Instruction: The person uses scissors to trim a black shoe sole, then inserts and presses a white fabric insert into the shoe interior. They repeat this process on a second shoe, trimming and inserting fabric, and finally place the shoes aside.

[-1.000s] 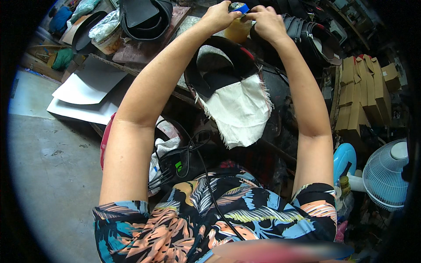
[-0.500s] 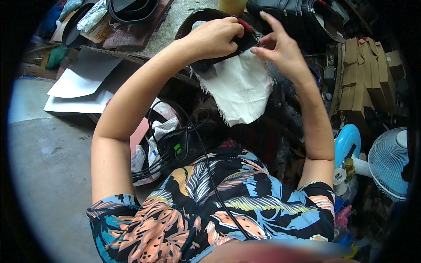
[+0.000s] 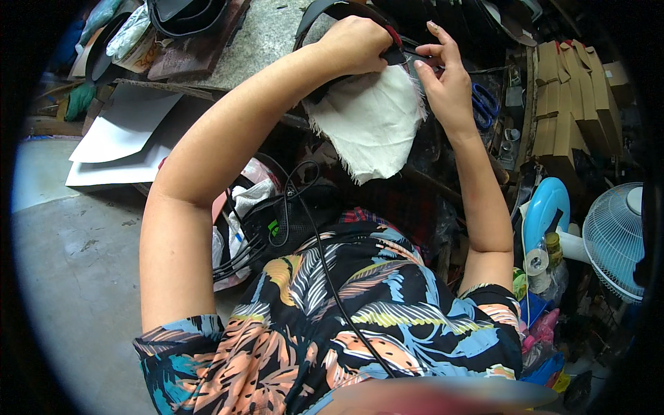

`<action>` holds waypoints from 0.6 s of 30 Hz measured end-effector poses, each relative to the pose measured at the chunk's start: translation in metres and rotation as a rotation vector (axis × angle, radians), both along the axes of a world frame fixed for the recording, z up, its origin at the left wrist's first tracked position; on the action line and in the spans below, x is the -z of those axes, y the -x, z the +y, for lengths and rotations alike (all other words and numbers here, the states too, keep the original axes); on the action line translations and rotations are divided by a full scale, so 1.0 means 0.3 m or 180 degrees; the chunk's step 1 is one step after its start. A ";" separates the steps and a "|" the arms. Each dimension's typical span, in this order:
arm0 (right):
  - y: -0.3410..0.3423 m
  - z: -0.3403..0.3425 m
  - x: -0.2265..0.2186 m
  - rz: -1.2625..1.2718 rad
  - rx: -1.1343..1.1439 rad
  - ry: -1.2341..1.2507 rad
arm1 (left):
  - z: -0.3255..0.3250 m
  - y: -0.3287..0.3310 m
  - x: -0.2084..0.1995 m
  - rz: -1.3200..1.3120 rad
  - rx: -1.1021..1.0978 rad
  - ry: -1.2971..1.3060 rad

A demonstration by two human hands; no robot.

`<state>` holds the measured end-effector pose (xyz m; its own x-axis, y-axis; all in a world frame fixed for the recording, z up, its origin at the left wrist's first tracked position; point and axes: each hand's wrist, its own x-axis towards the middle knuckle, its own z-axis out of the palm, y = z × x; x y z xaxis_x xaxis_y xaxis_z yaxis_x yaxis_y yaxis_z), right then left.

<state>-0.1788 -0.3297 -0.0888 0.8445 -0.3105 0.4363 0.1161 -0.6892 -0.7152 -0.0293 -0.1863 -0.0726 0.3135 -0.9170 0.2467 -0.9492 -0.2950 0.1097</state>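
Observation:
My left hand (image 3: 356, 45) is closed at the top of the view, its fingers curled down over the edge of a black curved piece (image 3: 339, 10) with a strip of red along its right side. A white cloth (image 3: 370, 124) with frayed edges hangs below these fingers, toward my body. Just right of the cloth's upper corner, my right hand (image 3: 446, 79) has its thumb and fingers apart, and I see nothing held in it. The left fingertips and what lies right under them are partly hidden.
A stone-topped bench (image 3: 266, 41) with black curved parts lies at the far left. White sheets (image 3: 128, 124) jut from its edge. Blue-handled scissors (image 3: 485, 107) lie right of my right wrist. Folded cardboard (image 3: 574, 104) and a fan (image 3: 615, 238) stand at the right.
The black piece and cloth have shifted slightly in view, and my left hand with them. My right thumb has moved away from the cloth's edge. More of the scissors shows.

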 end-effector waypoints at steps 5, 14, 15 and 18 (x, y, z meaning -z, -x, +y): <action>0.040 0.041 -0.018 0.0192 -0.0015 0.0068 | 0.001 -0.002 0.026 -0.0348 0.0149 0.0363; 0.016 0.095 0.035 0.0856 0.0281 0.2105 | -0.064 -0.093 0.086 -0.0164 -0.0299 0.0214; 0.010 0.104 0.042 0.1076 0.0292 0.2090 | -0.063 -0.092 0.083 -0.0150 -0.0295 0.0253; 0.006 0.133 0.063 0.0609 0.0629 0.2878 | -0.039 -0.091 0.061 0.0509 -0.0486 -0.0042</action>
<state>-0.1807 -0.2898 -0.1077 0.8949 -0.0674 0.4411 -0.1262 -0.9864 0.1053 -0.0021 -0.1980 -0.0908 0.4831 -0.8587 0.1711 -0.8642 -0.4363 0.2505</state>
